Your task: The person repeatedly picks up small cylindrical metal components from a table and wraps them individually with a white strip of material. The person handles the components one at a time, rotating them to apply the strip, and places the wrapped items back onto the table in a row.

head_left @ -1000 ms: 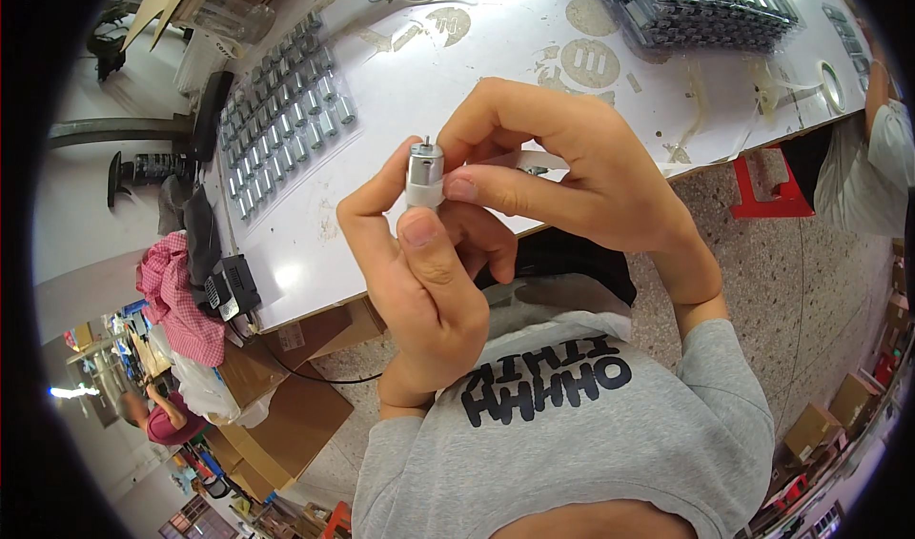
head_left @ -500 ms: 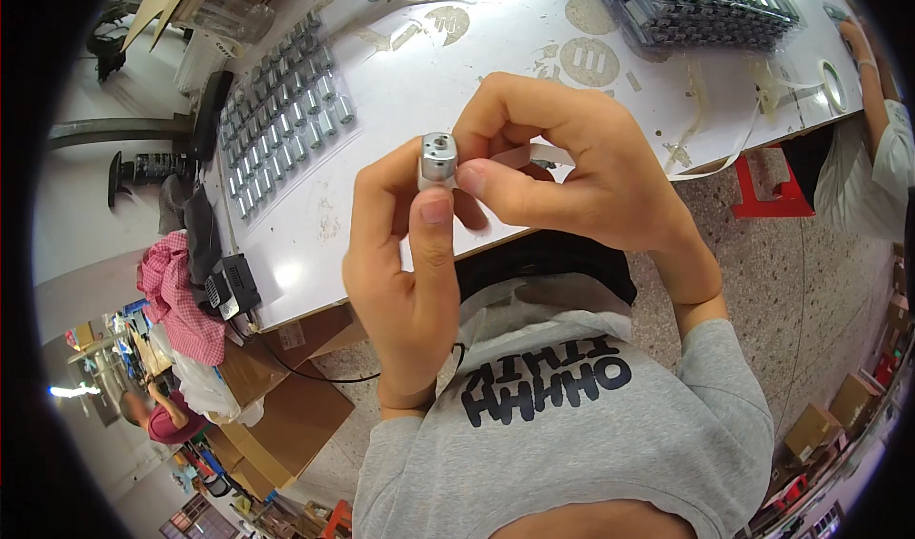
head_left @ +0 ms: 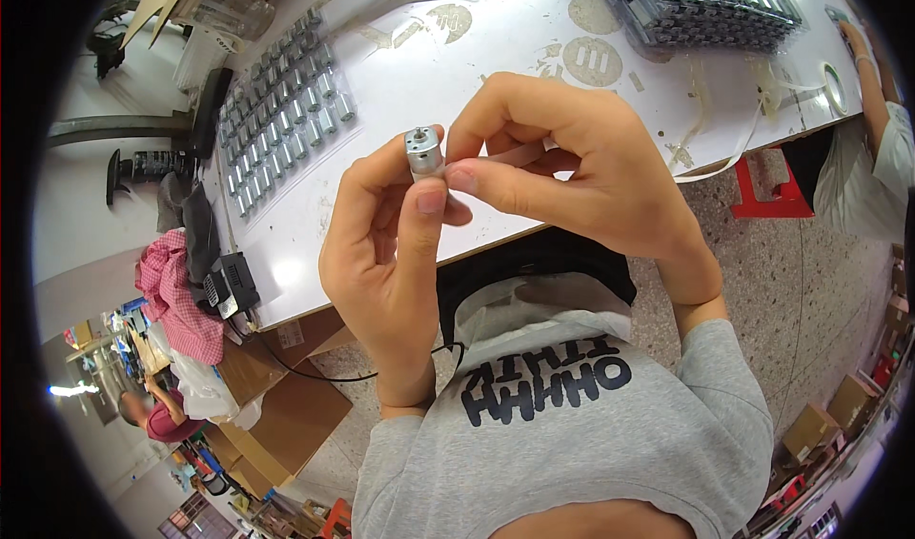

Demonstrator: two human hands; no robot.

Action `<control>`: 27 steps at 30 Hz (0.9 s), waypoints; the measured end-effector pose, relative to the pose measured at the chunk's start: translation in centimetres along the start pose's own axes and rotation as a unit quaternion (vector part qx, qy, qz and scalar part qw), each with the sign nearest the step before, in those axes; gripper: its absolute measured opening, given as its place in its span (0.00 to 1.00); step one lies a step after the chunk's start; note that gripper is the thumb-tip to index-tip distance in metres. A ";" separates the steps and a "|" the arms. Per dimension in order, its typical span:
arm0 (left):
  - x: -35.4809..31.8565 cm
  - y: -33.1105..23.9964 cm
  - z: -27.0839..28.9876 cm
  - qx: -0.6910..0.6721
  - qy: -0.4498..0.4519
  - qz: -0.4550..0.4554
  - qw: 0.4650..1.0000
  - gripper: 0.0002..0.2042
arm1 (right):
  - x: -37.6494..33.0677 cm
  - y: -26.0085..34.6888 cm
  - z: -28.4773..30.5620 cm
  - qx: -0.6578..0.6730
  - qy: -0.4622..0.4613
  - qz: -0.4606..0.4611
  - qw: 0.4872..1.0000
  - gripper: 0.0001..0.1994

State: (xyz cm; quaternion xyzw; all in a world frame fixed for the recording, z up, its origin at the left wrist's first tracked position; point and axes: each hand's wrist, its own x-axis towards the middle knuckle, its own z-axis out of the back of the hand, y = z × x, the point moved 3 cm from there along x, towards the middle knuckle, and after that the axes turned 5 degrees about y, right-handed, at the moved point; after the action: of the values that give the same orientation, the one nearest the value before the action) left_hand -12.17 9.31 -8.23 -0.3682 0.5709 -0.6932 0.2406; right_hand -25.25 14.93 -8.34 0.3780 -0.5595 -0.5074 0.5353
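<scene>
The left hand pinches the small silver cylindrical metal motor just left of the right hand, which grips the narrow whitish tape strip; even tension should keep wrapping smooth.

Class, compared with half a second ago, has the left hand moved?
Yes. Judged against the motor rows lying on the table, the left hand has shifted a little leftward, toward them.
</scene>
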 end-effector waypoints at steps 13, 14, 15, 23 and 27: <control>1.8 1.9 1.9 -0.075 0.245 0.130 0.958 0.10 | -0.9 1.2 -1.9 -0.380 0.021 0.308 0.872 0.07; 1.6 2.5 1.9 -0.129 0.252 0.152 0.947 0.11 | -1.1 1.4 -2.2 -0.412 0.007 0.335 0.847 0.07; 1.4 2.9 1.7 -0.184 0.260 0.174 0.932 0.11 | -1.3 1.4 -2.4 -0.443 -0.008 0.360 0.821 0.07; 1.1 5.1 1.0 -0.193 0.275 0.254 0.907 0.07 | -1.6 -0.8 -2.1 -0.474 0.026 0.407 0.780 0.04; 3.1 6.4 0.6 -0.200 0.314 0.283 0.884 0.06 | -2.5 -1.2 -4.2 -0.445 0.100 0.465 0.758 0.04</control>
State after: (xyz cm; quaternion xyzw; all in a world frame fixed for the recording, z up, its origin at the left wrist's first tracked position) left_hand -14.14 5.11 -13.63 0.0054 0.8230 -0.5461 0.1561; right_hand -20.89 16.45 -10.42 -0.1610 -0.3205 -0.3469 0.8666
